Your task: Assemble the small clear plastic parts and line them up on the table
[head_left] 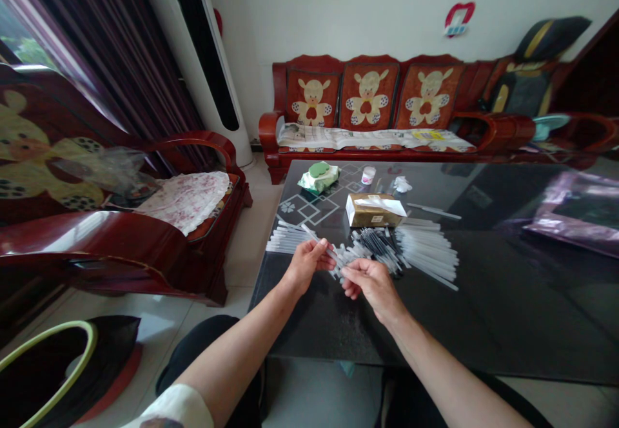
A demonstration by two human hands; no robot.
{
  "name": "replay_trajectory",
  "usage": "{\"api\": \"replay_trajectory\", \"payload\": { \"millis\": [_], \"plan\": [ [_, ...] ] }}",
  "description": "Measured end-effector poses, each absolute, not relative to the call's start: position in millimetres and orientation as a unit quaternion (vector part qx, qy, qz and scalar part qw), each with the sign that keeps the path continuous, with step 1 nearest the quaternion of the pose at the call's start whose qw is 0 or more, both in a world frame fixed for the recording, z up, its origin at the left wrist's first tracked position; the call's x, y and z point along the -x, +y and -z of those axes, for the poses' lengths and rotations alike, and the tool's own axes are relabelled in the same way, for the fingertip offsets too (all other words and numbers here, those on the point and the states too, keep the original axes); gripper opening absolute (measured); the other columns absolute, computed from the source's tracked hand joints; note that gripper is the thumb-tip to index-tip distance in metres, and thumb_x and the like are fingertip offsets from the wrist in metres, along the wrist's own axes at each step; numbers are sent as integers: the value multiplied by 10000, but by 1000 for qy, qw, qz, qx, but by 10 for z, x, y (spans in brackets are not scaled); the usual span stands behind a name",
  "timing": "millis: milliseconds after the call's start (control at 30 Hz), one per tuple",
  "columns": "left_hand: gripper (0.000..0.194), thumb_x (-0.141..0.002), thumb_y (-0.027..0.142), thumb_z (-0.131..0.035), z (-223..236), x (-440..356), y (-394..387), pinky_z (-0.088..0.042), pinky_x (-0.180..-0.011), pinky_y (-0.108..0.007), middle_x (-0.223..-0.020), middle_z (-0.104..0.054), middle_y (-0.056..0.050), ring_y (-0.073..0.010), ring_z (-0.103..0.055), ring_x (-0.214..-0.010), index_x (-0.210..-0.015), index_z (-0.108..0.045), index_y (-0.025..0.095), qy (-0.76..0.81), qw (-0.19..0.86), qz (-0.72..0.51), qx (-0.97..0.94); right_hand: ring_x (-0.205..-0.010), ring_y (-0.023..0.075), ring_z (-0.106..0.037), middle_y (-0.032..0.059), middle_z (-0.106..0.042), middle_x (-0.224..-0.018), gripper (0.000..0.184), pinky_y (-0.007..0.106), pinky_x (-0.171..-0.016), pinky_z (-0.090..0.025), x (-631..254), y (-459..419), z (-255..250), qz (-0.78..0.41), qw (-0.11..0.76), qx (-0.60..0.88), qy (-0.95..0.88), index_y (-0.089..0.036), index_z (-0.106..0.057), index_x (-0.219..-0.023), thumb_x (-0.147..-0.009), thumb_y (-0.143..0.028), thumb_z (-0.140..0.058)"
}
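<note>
Over the near part of the dark table, my left hand (309,262) is closed around a slim whitish translucent tube (309,231), whose far end sticks out up and to the left. My right hand (370,283) is close by on the right, thumb and fingertips pinched near the tube's lower end; whatever is between them is too small to make out. Beyond my hands lies a heap of small whitish translucent pieces (344,255). Thin black sticks like pen refills (380,244) are bunched beside it. Similar tubes lie in a row at left (283,240) and a fanned pile at right (428,251).
A tissue box (374,210) stands behind the black sticks. Farther back are a green wipes pack (318,176), a small white jar (368,175) and a crumpled tissue (402,184). Purple plastic packaging (580,215) lies at right. A lined bin (91,357) stands on the floor at left.
</note>
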State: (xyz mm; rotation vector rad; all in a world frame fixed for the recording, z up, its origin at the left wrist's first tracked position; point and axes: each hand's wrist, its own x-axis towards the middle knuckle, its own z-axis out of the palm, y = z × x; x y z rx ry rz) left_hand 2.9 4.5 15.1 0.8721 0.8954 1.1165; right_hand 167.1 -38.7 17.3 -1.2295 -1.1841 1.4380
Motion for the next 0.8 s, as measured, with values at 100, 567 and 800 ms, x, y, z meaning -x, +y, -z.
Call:
{"api": "replay_trajectory", "payload": {
  "millis": [100,567,800],
  "plan": [
    [469,-702,551,-712,-158,-37,40,-512,-541,-218,-586,-649,-43,-113,-611,-513,-795,-615,102,391,668,-499,-389,-451,120,-596,28,-664,-574,328,203,-417,-447,-1663,-386,-176,-574,442,500,-474,-138,-617,-732,-729,-455,-702],
    [440,-737,524,-698,-145,-25,41,-524,-550,-224,-607,-657,-51,-121,-625,-530,-806,-617,97,383,664,-506,-396,-466,128,-604,35,-672,-590,320,212,-423,-452,-1678,-396,-194,-594,438,481,-474,-136,-624,-728,-724,-444,-710],
    [437,-735,526,-697,-139,-26,43,-521,-559,-223,-613,-655,-45,-119,-625,-537,-806,-614,103,381,664,-508,-396,-437,129,-599,42,-664,-581,451,210,-387,-437,-1651,-415,-231,-627,407,490,-448,-132,-623,-785,-813,-576,-551]
  ]
}}
